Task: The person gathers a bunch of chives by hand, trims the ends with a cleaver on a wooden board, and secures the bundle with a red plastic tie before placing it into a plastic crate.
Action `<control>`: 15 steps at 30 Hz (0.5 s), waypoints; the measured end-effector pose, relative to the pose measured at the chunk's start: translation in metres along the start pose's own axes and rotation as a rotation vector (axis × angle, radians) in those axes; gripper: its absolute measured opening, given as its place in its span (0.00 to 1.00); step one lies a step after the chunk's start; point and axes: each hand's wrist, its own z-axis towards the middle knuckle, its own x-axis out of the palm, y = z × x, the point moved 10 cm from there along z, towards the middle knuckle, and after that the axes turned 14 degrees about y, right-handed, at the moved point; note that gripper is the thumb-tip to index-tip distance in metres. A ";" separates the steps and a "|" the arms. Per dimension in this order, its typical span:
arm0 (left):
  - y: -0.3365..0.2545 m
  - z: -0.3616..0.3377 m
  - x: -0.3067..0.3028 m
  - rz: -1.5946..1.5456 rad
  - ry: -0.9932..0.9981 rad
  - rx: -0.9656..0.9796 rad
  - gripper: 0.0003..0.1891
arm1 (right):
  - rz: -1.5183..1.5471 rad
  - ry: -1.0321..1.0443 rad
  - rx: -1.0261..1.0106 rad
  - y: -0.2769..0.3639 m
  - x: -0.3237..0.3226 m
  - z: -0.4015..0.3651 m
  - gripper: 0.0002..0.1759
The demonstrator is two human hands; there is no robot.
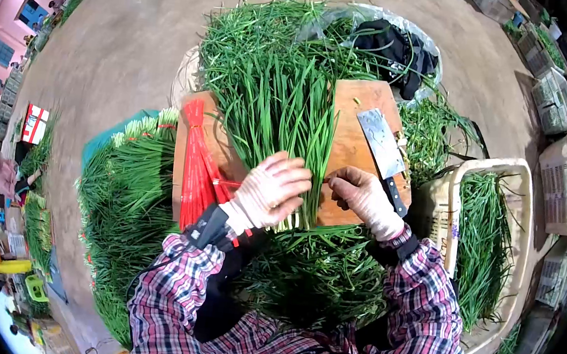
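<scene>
A thick bunch of long green leafy stalks lies on a wooden board, pale stem ends toward me. Over its lower left part rests my left hand, in a pale fingerless glove, fingers spread. At the bunch's right edge, my right hand has its fingers pinched together; what they hold, if anything, is too small to make out. Red plastic ties lie on the board's left side, some strands reaching my left hand. A cleaver with a black handle lies on the right side.
Left of the board are stacked tied bundles. A cream basket of greens stands at the right. Loose greens and a black cloth lie beyond the board. A person is at far left.
</scene>
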 end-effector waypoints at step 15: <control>0.029 -0.002 0.038 0.017 0.013 -0.051 0.20 | -0.242 -0.177 0.040 -0.015 0.000 0.042 0.22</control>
